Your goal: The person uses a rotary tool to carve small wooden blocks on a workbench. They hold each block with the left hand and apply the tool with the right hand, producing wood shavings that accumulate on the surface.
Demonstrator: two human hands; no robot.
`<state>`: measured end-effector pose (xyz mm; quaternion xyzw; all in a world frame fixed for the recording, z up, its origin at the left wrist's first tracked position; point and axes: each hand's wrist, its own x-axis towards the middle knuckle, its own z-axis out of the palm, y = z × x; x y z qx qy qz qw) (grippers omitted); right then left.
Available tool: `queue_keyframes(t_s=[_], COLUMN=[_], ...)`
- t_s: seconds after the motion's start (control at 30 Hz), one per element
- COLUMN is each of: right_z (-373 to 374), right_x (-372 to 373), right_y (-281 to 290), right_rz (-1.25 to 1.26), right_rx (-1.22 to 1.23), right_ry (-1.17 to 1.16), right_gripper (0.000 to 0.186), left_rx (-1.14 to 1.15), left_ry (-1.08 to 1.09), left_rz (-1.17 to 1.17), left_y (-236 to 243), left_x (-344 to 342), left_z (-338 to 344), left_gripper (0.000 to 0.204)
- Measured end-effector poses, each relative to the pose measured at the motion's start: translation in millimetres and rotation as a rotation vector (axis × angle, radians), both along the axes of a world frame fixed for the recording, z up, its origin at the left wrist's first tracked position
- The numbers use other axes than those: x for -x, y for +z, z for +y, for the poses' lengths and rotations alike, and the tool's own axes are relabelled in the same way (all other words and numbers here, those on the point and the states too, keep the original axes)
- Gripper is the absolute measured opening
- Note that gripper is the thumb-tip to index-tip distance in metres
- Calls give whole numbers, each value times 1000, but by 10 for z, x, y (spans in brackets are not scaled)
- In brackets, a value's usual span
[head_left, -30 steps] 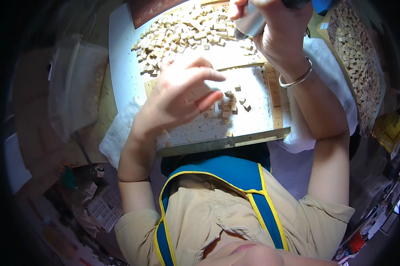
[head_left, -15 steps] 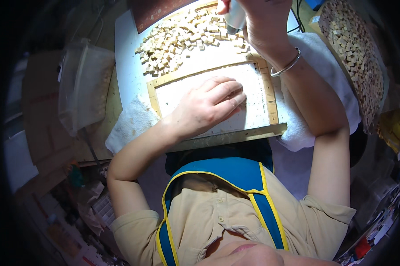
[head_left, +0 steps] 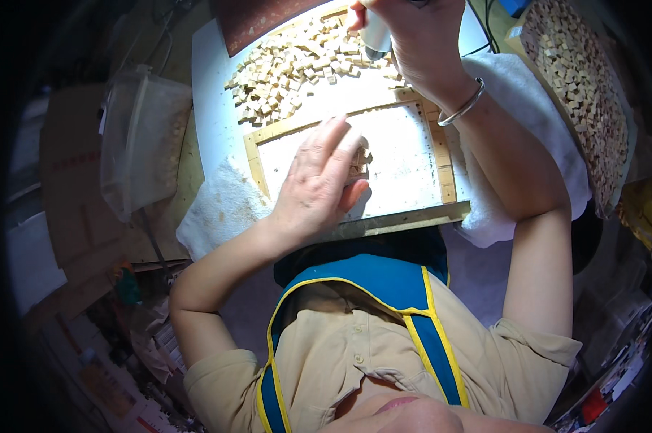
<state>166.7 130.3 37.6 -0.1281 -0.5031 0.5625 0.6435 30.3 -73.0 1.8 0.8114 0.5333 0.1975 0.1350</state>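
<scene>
My left hand [head_left: 315,169] lies over the white board [head_left: 405,166] inside a shallow wooden frame [head_left: 441,164], fingers stretched out and thumb apart. A few small wooden cubes [head_left: 363,162] sit against its thumb side, partly hidden by it; I cannot tell whether any lie under the palm. Beyond the frame, at the upper right, my right hand [head_left: 421,43] is closed on a grey cylindrical tool [head_left: 376,40] with a dark tip pointing down. Just left of that tip spreads a loose heap of pale wooden cubes [head_left: 290,76] on a white surface.
A translucent plastic bin [head_left: 142,137] stands at the left. White towels [head_left: 221,206] drape the near left corner and the right side [head_left: 517,108]. On the far right is a big tray of cubes [head_left: 586,94]. A reddish-brown panel [head_left: 261,22] lies at the back.
My left hand has moved left within the frame and straightened its fingers, uncovering several cubes beside it. My right hand still holds the grey tool, nearly in the same place.
</scene>
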Motion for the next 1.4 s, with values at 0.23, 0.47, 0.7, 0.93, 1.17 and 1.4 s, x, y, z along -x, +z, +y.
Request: queue_keyframes(t_s=[0.23,0.47,0.7,0.93,1.17,1.4], right_z=[-65,3,54,-5,16,61], right_x=[-94,-167,-153,-188,-126,-125], right_y=[198,267,220,268,201,40], right_rz=[24,14,57,44,32,48], right_rx=[114,154,162,238,214,149], right_ry=[-4,-15,-35,25,-3,-12], right_gripper=[36,32,31,34,35,36], left_rx=[-46,4,-126,-156,-5,-119], left_ry=[-74,-22,-134,-149,-70,-136], left_rz=[-77,-353,97,6,-183,-1], left_y=[-19,35,388,214,89,270], left_x=[-551,-805,-53,-277,-246,-206], left_z=[414,568,422,609,584,516], left_gripper=[69,77,70,56,53,56])
